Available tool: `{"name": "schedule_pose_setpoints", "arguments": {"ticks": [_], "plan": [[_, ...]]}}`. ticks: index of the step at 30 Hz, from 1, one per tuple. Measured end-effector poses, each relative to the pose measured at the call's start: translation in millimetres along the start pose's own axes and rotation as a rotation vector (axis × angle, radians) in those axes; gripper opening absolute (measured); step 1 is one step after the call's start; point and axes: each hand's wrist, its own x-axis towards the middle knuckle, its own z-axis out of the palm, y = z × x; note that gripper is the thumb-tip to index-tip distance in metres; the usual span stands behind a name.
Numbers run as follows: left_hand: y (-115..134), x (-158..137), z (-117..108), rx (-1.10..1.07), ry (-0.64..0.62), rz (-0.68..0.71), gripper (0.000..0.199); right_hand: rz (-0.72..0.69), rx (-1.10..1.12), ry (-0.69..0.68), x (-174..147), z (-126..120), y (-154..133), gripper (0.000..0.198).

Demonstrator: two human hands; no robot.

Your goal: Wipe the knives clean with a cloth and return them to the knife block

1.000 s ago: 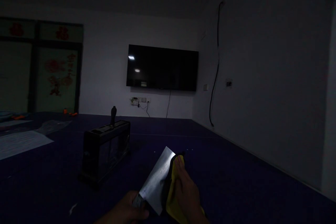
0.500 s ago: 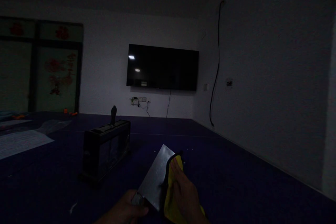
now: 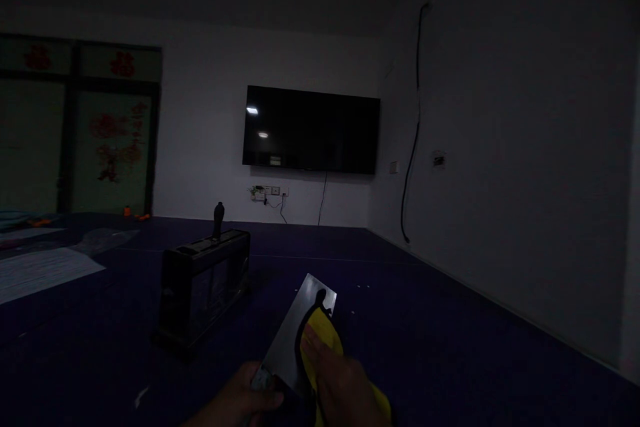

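Observation:
At the bottom centre my left hand (image 3: pixel 243 395) is closed around the handle of a cleaver (image 3: pixel 293 330), its broad shiny blade pointing up and away from me. My right hand (image 3: pixel 343 380) presses a yellow cloth (image 3: pixel 327 333) with a dark border flat against the blade, fingers together on the cloth. The cloth covers the blade's right side, and its tail hangs below my wrist. To the left stands a black knife block (image 3: pixel 205 287) with see-through-looking sides and one dark handle (image 3: pixel 219 220) sticking up from its top.
A dark blue surface (image 3: pixel 430 347) stretches to the walls, with small white scraps on it. White sheets (image 3: pixel 45 270) and clear plastic (image 3: pixel 107 240) lie at the left, with orange items (image 3: pixel 127 211) behind. A television (image 3: pixel 310 130) hangs on the far wall; a black cable (image 3: pixel 413 160) runs down the right wall.
My right hand and the cloth have slid left and down along the blade, uncovering its upper right corner. The left hand keeps its hold on the cleaver.

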Motion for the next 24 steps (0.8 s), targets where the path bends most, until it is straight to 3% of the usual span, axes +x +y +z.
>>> {"name": "schedule_pose_setpoints", "arguments": {"ticks": [3, 8, 14, 24], "plan": [[-3.7, 0.2, -0.9, 0.007, 0.064, 0.035, 0.059, -0.044, 0.042, 0.004, 0.0, 0.6, -1.0, 0.06], [-5.7, 2.9, -1.7, 0.027, 0.055, 0.048, 0.059, -0.126, 0.052, -0.023, 0.9, 1.9, -2.9, 0.057], [-2.0, 4.6, -1.7, 0.08, 0.016, 0.056, 0.061, -0.245, -0.102, -0.151, 6.6, -6.3, -9.8, 0.053], [6.7, -4.2, 3.5, 0.054, 0.058, 0.039, 0.064, -0.249, -0.083, -0.043, 7.7, -4.9, -11.1, 0.052]]}}
